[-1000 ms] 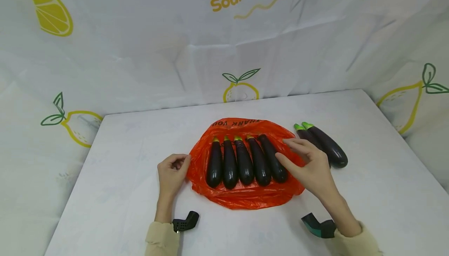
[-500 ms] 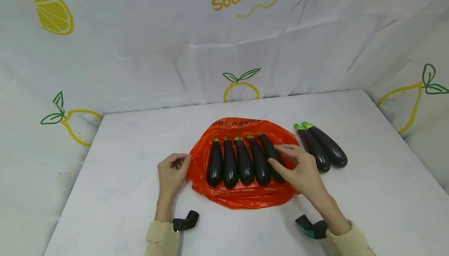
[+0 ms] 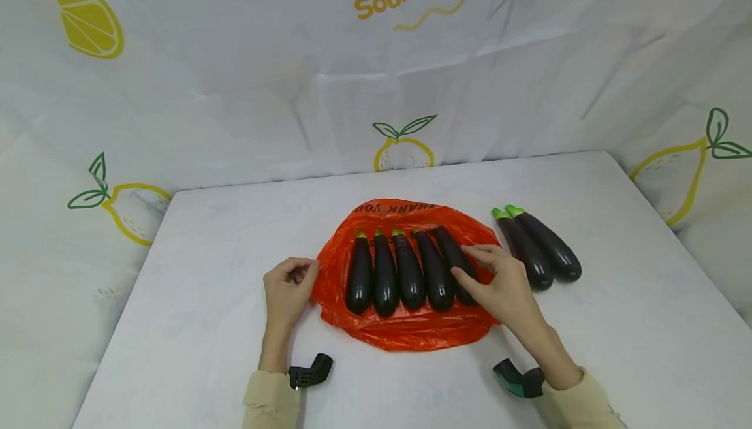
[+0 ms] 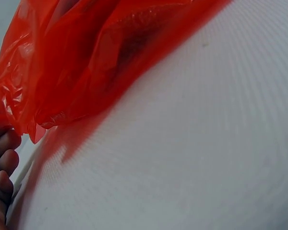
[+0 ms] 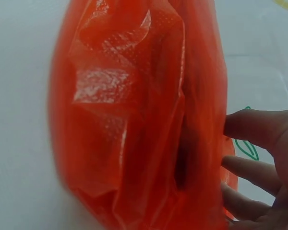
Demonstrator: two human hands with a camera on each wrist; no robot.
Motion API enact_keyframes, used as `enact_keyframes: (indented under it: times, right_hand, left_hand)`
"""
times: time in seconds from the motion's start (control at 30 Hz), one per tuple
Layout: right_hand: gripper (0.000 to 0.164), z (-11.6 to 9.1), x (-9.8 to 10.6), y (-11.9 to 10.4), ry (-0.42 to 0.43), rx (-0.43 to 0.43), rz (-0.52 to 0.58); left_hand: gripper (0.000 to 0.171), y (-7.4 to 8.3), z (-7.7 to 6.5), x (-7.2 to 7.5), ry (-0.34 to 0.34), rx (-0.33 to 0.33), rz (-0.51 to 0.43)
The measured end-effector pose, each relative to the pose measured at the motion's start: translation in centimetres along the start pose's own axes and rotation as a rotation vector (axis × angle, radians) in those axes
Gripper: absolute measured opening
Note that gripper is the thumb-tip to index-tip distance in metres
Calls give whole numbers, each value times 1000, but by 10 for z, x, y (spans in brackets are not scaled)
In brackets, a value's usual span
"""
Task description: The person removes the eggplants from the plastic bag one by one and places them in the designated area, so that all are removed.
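Several dark purple eggplants (image 3: 384, 279) lie side by side in the open red plastic bag (image 3: 382, 337), which is printed "THANK YOU". My left hand (image 3: 288, 288) pinches the bag's left edge between thumb and fingertips. Over the bag's right side reaches my right hand (image 3: 508, 285), its thumb and fingers holding the rightmost eggplant (image 3: 448, 246) about its middle; the hand hides part of this eggplant. The right wrist view has the fingers (image 5: 252, 129) spread behind the bag's wall (image 5: 125, 120), and the eggplant's contact is hidden there.
Two eggplants (image 3: 549, 246) with bright green caps lie together on the white table (image 3: 200, 298), right of the bag. Behind the table hangs a white cloth (image 3: 235, 102) with lemon prints.
My right hand has moved left, from the bag's right rim onto the rightmost eggplant, uncovering more of the two eggplants outside. My left hand stays at the bag's edge.
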State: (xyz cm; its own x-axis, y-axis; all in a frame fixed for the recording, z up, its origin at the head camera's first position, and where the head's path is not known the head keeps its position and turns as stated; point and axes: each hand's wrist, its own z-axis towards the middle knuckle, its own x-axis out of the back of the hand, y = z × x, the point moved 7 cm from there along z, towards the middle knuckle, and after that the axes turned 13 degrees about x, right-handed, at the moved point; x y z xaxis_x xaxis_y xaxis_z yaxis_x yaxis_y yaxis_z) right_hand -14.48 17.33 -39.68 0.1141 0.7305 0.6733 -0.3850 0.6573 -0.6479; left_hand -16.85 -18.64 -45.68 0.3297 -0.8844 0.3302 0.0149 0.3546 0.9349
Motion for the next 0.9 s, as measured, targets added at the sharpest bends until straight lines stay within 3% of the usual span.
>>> enact_keyframes:
  times: [0.5, 0.77, 0.9]
  right_hand:
    - [49, -2, -9, 5, -79, -43, -77]
    - [49, -2, -11, 7, -83, -63, -63]
    - [49, -2, -11, 8, -91, -78, -65]
  left_hand:
    - [6, 3, -1, -1, 24, 31, 10]
    - [6, 34, -10, 3, 26, 6, -1]
    - [5, 38, -11, 4, 24, -3, -5]
